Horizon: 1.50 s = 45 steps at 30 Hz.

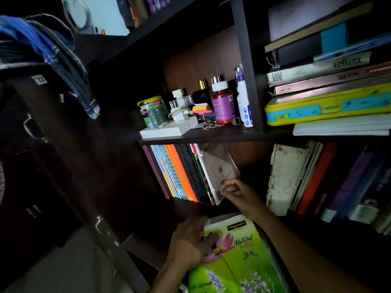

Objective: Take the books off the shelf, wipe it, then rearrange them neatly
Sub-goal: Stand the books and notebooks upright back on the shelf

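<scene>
A thin brown paper-covered book point(220, 168) leans at the right end of a row of upright colourful notebooks point(179, 172) on the dark wooden shelf point(211, 138) (lower tier), pinched by the right hand point(239, 192). Below, the left hand point(190, 244) grips what seems a green floral notebook point(234, 259) by its left edge.

Two bare forearms, no sleeves, left hand point(188, 242), right hand point(239, 192)

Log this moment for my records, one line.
left hand: holds green notebook | right hand: pinches brown-covered book | shelf: unwiped
</scene>
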{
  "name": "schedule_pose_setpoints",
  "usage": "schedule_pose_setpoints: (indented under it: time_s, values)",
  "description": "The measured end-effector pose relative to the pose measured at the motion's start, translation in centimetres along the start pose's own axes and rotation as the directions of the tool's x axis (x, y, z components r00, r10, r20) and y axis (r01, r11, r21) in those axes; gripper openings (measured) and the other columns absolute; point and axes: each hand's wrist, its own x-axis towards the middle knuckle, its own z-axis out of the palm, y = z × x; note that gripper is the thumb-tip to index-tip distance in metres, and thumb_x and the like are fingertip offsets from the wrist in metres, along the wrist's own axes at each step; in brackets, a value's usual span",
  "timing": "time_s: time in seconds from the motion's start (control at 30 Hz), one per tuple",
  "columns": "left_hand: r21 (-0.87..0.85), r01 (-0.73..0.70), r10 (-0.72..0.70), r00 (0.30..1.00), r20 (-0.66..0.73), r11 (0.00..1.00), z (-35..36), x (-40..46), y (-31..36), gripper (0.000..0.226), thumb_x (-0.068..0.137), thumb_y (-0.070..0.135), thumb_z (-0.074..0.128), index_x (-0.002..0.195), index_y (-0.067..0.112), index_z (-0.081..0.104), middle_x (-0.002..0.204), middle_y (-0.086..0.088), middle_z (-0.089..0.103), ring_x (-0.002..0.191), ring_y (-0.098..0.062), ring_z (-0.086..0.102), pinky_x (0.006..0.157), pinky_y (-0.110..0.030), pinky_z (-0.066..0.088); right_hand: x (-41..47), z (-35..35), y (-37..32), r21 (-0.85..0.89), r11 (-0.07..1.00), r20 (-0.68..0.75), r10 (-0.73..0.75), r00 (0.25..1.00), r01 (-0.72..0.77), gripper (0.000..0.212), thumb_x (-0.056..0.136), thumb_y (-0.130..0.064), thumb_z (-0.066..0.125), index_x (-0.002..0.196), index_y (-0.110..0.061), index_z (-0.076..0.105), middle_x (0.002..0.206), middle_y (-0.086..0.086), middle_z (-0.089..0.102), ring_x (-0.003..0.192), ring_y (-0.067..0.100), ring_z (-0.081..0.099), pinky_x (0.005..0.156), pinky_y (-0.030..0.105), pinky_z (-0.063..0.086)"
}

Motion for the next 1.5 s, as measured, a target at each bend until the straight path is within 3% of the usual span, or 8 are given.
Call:
schedule_pose_setpoints:
  time_s: [0.37, 0.47, 0.57, 0.8, 1.07, 1.23, 1.37, 1.5]
  values:
    - [-0.422, 0.245, -0.362, 0.904, -0.225, 0.873, 0.6, -1.4, -1.0, 0.054, 0.062, 0.055, 0.087, 0.107, 0.032, 0.069, 0.107, -0.004, 0.063, 0.093, -0.017, 0.066, 0.089, -0.035, 0.056, -5.5, -1.7, -0.1, -0.471, 0.866, 0.282, -0.035, 0.959, 0.170, 0.057, 0.082, -0.055, 0.072, 0.132, -0.033, 0.057, 0.126, -0.009, 0.061, 0.118, 0.009, 0.056, 0.101, 0.032, 0.045]
    - [-0.814, 0.221, -0.580, 0.798, -0.166, 0.537, -1.0, -0.7, 0.0, 0.051, 0.072, 0.013, 0.087, 0.115, 0.029, 0.064, 0.110, -0.006, 0.070, 0.091, -0.026, 0.072, 0.091, -0.053, 0.059, -5.1, -1.5, 0.0, -0.454, 0.864, 0.302, -0.083, 0.950, 0.220, 0.056, 0.077, -0.056, 0.073, 0.128, -0.038, 0.058, 0.123, -0.008, 0.056, 0.113, 0.007, 0.056, 0.097, 0.032, 0.045]
    - [-0.982, 0.167, -0.528, 0.844, 0.098, 0.084, -2.6, -0.3, 3.3, 0.044, 0.086, -0.001, 0.074, 0.124, 0.015, 0.061, 0.113, -0.021, 0.073, 0.092, -0.035, 0.072, 0.089, -0.053, 0.057, -4.8, -1.9, -0.2, -0.346, 0.904, 0.186, -0.199, 0.962, 0.253, 0.038, 0.083, -0.021, 0.080, 0.114, -0.035, 0.063, 0.112, -0.008, 0.053, 0.103, -0.007, 0.056, 0.088, 0.022, 0.042]
    - [-0.904, 0.127, -0.255, 0.967, 0.021, 0.407, -4.5, -2.6, 5.1, 0.051, 0.091, -0.006, 0.068, 0.131, 0.024, 0.057, 0.124, -0.007, 0.073, 0.114, -0.032, 0.069, 0.093, -0.054, 0.057, -4.5, -1.7, -1.0, -0.195, 0.961, -0.128, -0.222, 0.967, 0.195, 0.032, 0.088, -0.017, 0.077, 0.116, -0.025, 0.063, 0.116, -0.001, 0.057, 0.099, 0.009, 0.063, 0.094, 0.030, 0.051]
    - [-0.776, -0.208, -0.314, 0.829, -0.462, 0.595, -10.6, -2.1, 2.7, 0.029, 0.093, 0.013, 0.073, 0.120, 0.021, 0.066, 0.111, -0.003, 0.077, 0.099, -0.026, 0.074, 0.079, -0.042, 0.062, -5.2, -0.8, -2.2, -0.086, 0.984, 0.015, -0.155, 0.988, 0.155, 0.024, 0.099, -0.032, 0.062, 0.111, -0.052, 0.055, 0.105, -0.014, 0.067, 0.097, -0.003, 0.064, 0.081, 0.012, 0.045]
    - [-0.785, 0.053, -0.398, 0.882, -0.254, 0.617, -5.0, -4.3, -1.9, 0.037, 0.078, 0.056, 0.076, 0.109, 0.036, 0.073, 0.106, -0.001, 0.078, 0.101, -0.026, 0.075, 0.092, -0.057, 0.057, -4.8, -0.5, -1.2, -0.168, 0.971, 0.151, -0.142, 0.978, 0.167, 0.027, 0.097, -0.034, 0.066, 0.117, -0.050, 0.058, 0.109, -0.017, 0.070, 0.106, -0.007, 0.062, 0.095, 0.024, 0.050]
    - [-0.892, 0.032, -0.553, 0.795, -0.251, 0.451, -3.0, -3.1, -3.6, 0.028, 0.092, 0.037, 0.075, 0.117, 0.025, 0.071, 0.109, -0.005, 0.078, 0.101, -0.029, 0.075, 0.095, -0.061, 0.055, -4.0, -0.9, -0.5, -0.137, 0.982, 0.158, -0.109, 0.981, 0.131, 0.024, 0.101, -0.035, 0.059, 0.117, -0.052, 0.064, 0.116, -0.023, 0.068, 0.111, -0.011, 0.059, 0.098, 0.024, 0.047]
    - [-0.842, -0.016, -0.576, 0.722, -0.382, 0.539, -2.9, -1.2, -3.4, 0.019, 0.097, 0.031, 0.069, 0.115, 0.030, 0.070, 0.110, 0.006, 0.077, 0.107, -0.017, 0.071, 0.099, -0.048, 0.055, -3.8, -1.0, -0.2, -0.176, 0.979, 0.214, -0.062, 0.975, 0.101, 0.028, 0.100, -0.043, 0.057, 0.126, -0.052, 0.061, 0.120, -0.020, 0.067, 0.116, -0.010, 0.057, 0.101, 0.025, 0.045]
